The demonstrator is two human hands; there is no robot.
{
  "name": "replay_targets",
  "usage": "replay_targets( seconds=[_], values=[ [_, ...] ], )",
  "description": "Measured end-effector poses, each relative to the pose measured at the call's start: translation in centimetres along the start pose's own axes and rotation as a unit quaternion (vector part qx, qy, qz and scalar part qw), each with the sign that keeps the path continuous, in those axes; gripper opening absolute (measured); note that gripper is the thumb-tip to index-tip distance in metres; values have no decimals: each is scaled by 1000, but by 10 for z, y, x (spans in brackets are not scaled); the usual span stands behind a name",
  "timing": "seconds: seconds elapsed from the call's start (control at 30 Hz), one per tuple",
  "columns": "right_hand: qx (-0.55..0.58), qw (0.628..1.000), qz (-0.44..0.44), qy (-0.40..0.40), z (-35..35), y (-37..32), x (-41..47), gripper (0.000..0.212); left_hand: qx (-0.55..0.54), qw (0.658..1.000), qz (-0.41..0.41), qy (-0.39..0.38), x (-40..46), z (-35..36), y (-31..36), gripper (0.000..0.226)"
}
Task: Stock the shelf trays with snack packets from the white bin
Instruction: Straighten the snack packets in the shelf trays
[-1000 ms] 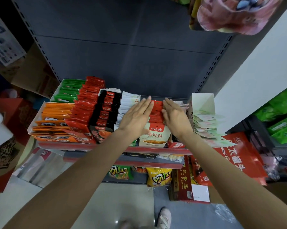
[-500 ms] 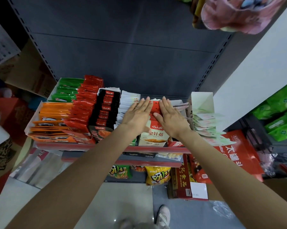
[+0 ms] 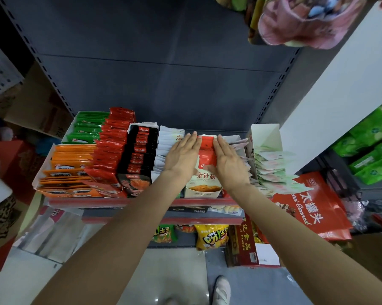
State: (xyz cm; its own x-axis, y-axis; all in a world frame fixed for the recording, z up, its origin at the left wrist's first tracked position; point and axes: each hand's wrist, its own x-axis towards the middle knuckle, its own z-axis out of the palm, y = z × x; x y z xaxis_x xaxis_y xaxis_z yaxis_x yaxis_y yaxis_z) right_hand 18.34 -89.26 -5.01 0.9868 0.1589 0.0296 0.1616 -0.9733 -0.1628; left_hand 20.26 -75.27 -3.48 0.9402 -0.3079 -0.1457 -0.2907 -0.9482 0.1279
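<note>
Over the last second both hands have drawn closer together along the row of red-and-white snack packets point(image 3: 206, 150) standing in the cream cardboard display tray point(image 3: 204, 191), which sits mid-shelf just behind the red front rail of the shelf point(image 3: 110, 202). The left hand point(image 3: 182, 156) and the right hand point(image 3: 228, 162) now flank the row with fingers straight and held together, palms pressing inward against the packets' sides rather than curling round them. Judged from this, the packets are already in their tray and the person is squaring them up, so this tray looks nearly finished.

The packets are flat foil pouches with red tops and pale lower halves, packed upright one behind another; the front one shows an orange food picture. Left of the cream tray stand white sachets point(image 3: 169, 139), then black packets point(image 3: 141, 150). The white bin cannot be identified with certainty here.
</note>
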Motion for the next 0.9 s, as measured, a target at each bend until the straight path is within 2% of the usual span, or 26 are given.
replay_targets(
  seconds=[0.1, 0.17, 0.27, 0.33, 0.4, 0.47, 0.53, 0.63, 0.7, 0.77, 0.83, 0.9],
  values=[
    [6, 1000, 4, -10, 1, -4, -4, 85, 5, 1000, -17, 17, -6, 1, 9, 97],
    [32, 998, -6, -55, -6, -1, -7, 87, 12, 999, -23, 24, -12, 3, 14, 96],
    [126, 984, -16, -125, -28, 10, -13, 83, 6, 1000, -5, 26, -25, 4, 20, 101],
    [137, 986, -20, -97, -41, 25, -20, 76, -15, 998, 44, 37, -32, 3, 30, 99],
    [114, 991, -23, -67, -51, 46, -30, 68, -56, 993, 90, 48, -35, 2, 43, 85],
    [86, 993, -30, -82, -57, 68, -39, 66, -91, 988, 104, 61, -35, 0, 56, 72],
    [56, 991, -42, -118, -60, 87, -47, 72, -86, 987, 117, 70, -34, -1, 69, 65],
    [-47, 984, -87, -150, -54, 100, -55, 82, -30, 987, 148, 48, -30, 6, 86, 60],
    [-102, 979, -117, -131, -44, 106, -55, 72, 43, 985, 162, 30, -25, 13, 93, 66],
    [-120, 981, -131, -79, -38, 108, -53, 49, 97, 982, 159, 18, -19, 17, 100, 62],
    [-121, 985, -124, -16, -35, 107, -55, 40, 117, 983, 140, 20, -13, 19, 106, 45],
    [-96, 986, -123, 61, -31, 107, -61, 43, 112, 988, 108, 12, -9, 21, 111, 24]
  ],
)
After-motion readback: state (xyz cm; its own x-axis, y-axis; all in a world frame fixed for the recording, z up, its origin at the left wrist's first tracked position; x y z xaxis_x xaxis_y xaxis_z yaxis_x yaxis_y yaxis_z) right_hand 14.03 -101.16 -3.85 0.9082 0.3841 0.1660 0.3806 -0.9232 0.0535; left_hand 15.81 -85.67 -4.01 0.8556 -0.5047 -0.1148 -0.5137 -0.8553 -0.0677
